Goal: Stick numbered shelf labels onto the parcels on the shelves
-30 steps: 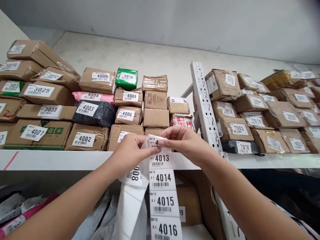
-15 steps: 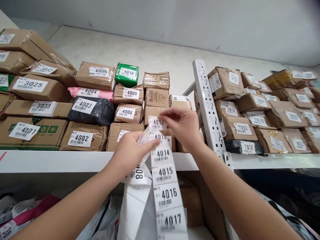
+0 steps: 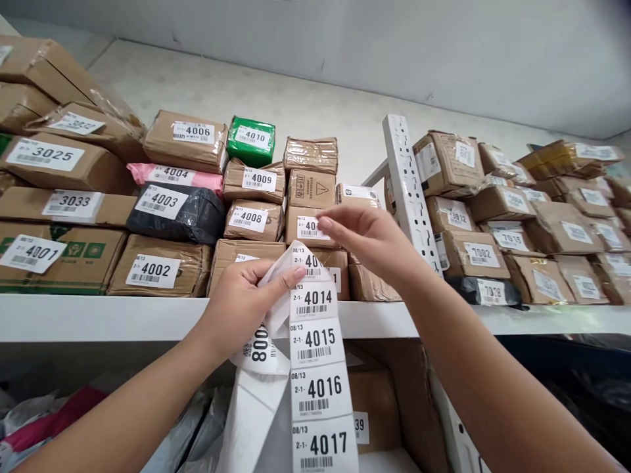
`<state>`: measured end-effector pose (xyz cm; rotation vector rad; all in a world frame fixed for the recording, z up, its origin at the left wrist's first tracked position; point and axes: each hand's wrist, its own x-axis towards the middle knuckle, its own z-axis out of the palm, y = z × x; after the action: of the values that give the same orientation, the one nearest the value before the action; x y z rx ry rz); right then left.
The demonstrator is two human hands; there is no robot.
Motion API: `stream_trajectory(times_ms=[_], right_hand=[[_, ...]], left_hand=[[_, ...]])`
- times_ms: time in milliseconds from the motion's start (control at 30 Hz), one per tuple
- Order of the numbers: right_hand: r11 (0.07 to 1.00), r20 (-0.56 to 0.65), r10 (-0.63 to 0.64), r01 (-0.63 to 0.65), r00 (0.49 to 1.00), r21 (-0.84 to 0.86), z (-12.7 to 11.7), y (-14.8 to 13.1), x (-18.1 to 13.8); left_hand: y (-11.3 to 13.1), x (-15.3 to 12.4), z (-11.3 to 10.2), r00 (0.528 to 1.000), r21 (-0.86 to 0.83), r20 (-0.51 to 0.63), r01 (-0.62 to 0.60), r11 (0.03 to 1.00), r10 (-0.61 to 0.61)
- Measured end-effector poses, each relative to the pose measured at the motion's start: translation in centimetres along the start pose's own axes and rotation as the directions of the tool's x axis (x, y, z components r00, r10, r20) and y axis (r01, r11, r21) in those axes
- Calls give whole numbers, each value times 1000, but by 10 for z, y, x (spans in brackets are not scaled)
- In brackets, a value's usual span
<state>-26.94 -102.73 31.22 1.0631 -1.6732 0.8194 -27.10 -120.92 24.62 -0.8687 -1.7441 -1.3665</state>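
My left hand (image 3: 246, 299) pinches a long strip of numbered labels (image 3: 318, 384) between thumb and fingers. The strip hangs down in front of the shelf, with 4014 to 4017 readable, and its white backing folds away to the left. A label beginning 40 (image 3: 306, 227) lies flat on a small brown box (image 3: 294, 230) in the middle stack. At that label's right end is my right hand (image 3: 367, 240), its fingers stretched out and covering the last digits. Whether the fingertips press on the box cannot be made out.
Labelled parcels crowd the white shelf (image 3: 123, 318), among them a green parcel (image 3: 251, 141) and a black one (image 3: 177, 210). A perforated white post (image 3: 407, 184) stands right of the middle stack, with more boxes beyond. Bagged parcels (image 3: 182, 427) lie below.
The 4012 label has left the top of the strip, and a label now sits on the brown box. My right hand has let go of it; my left hand shifted slightly left with the strip.
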Motion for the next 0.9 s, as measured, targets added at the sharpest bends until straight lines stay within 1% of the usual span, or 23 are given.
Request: stream_trajectory(times_ms=[33,67,100,133,200,233,300,400,467,533,600,633,667,733,767,833,900], right_hand=[[979,146,58,-85,988,185,1,1,-6],[933,250,96,-175,963,316,3,3,-11],[886,295,129,-244,947,394,5,6,-15],[852,284,166,-283,944,440,8,8,-18],[811,206,243,-315,948,492,13,13,-21],[791,181,270,-325,946,518,14,16,-21],[738,183,298,-348,937,578,15,18,-19],[632,249,323,-404,913,661,12,16,-11],[572,345,337,-482,876,664,8,12,-5],[550,451,340,-564,825,617,3,7,0],[566,502,339,-599,796,566,-1,6,5],[582,510,340,-603,790,546,-2,7,6],[601,505,344,-599,791,529,-3,9,7],[650,447,360,-564,819,509,-1,15,6],[681,400,369,-537,839,498,0,17,5],[757,282,371,-464,885,460,4,19,2],[864,156,315,-350,936,361,6,16,2]], left_hand=[[0,2,0,1000,-23,5,-11,1000,11],[-1,5,0,1000,-47,22,-15,999,16],[-1,7,0,999,-65,46,-13,998,16],[-1,10,1,997,-76,70,-5,997,10],[0,14,4,996,-75,92,11,997,-4],[1,16,6,996,-70,84,13,997,-7],[2,20,11,999,-69,50,-6,998,10],[3,23,17,996,-41,-20,-89,995,88],[3,24,18,988,-42,-44,-149,988,147],[3,25,17,981,-83,-13,-196,977,195],[2,26,14,977,-116,55,-198,973,205],[2,26,13,979,-121,91,-173,977,185],[1,26,12,981,-119,123,-133,984,148],[-2,26,10,986,-94,157,-45,995,60],[-4,26,10,988,-70,149,-16,997,26],[-6,27,11,997,-14,74,-3,1000,4],[-6,28,13,1000,16,-18,-9,1000,9]])
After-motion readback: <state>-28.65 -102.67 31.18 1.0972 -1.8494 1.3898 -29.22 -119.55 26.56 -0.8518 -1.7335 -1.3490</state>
